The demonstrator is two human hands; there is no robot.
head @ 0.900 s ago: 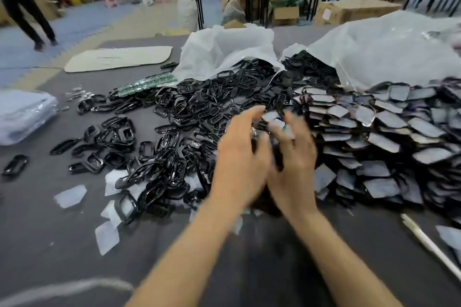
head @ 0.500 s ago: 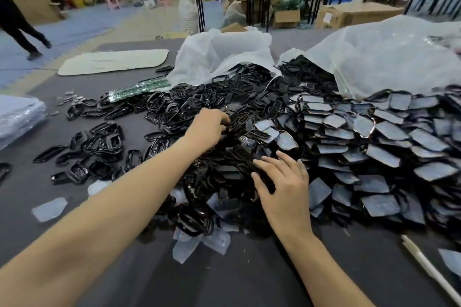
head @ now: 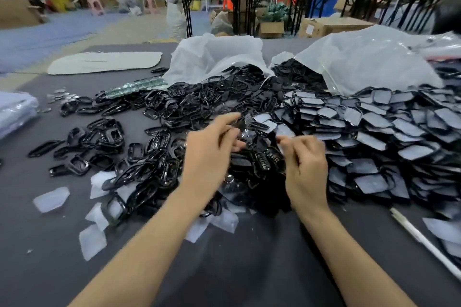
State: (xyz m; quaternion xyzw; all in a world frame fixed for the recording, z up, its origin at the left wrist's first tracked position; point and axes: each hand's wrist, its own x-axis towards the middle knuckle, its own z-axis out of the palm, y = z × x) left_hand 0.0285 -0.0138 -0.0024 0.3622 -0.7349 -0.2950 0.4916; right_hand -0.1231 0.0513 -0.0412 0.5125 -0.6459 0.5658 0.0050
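Observation:
A big heap of glossy black plastic frames (head: 174, 107) covers the middle of the grey table (head: 249, 269). To its right lies a pile of black parts covered with pale film (head: 374, 132). My left hand (head: 212, 154) is raised over the heap and pinches a small black slotted part (head: 252, 123) at its fingertips. My right hand (head: 305, 169) is beside it with curled fingers, pinching a thin clear film (head: 283, 132) that comes off that part.
Peeled film pieces (head: 51, 199) lie scattered at the front left. Two open white bags (head: 217, 57) spill parts at the back. A white stick (head: 424, 242) lies at the right edge, a folded pale bundle (head: 15, 112) at the left. Tables, boxes and people stand beyond.
My left hand came back from the frame heap with a part, and my right hand rose from the pile to meet it; both now work the part between them.

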